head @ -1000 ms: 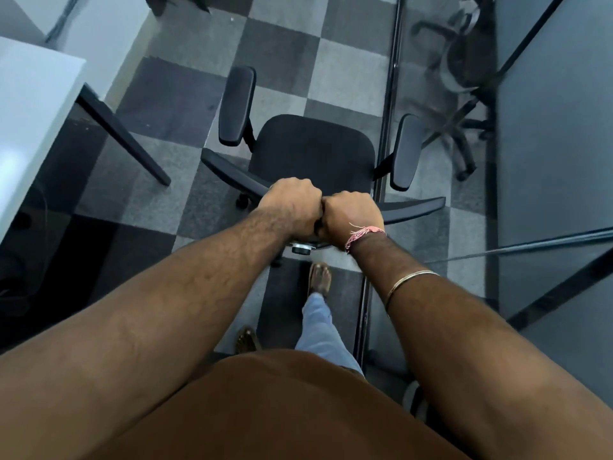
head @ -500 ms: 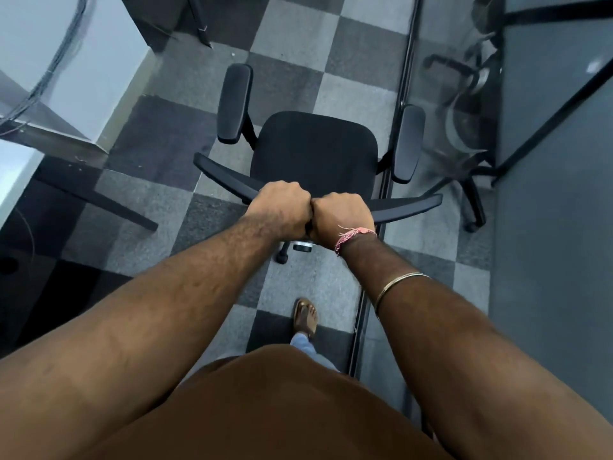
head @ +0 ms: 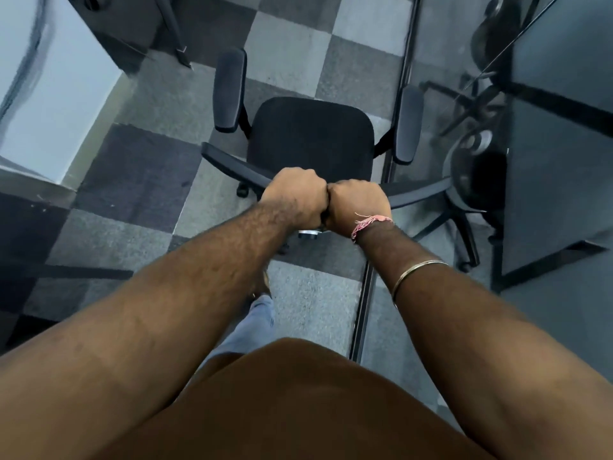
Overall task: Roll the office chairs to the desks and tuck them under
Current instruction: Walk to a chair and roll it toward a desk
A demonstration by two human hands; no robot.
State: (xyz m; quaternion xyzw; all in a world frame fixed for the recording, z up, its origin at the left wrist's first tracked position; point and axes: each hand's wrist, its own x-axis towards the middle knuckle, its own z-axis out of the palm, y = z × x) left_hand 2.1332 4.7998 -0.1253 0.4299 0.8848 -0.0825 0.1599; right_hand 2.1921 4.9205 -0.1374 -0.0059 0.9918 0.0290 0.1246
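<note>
We grip the top edge of the office chair (head: 311, 137) backrest with both fists side by side, left hand (head: 295, 197) touching right hand (head: 360, 205). The chair stands on the checkered carpet (head: 292, 51), just left of a glass partition (head: 403, 61), its seat facing away from us.

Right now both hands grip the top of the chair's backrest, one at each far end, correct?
Not quite. In the head view the left hand and right hand grip the backrest at its middle, knuckles touching, not at its ends.
</note>
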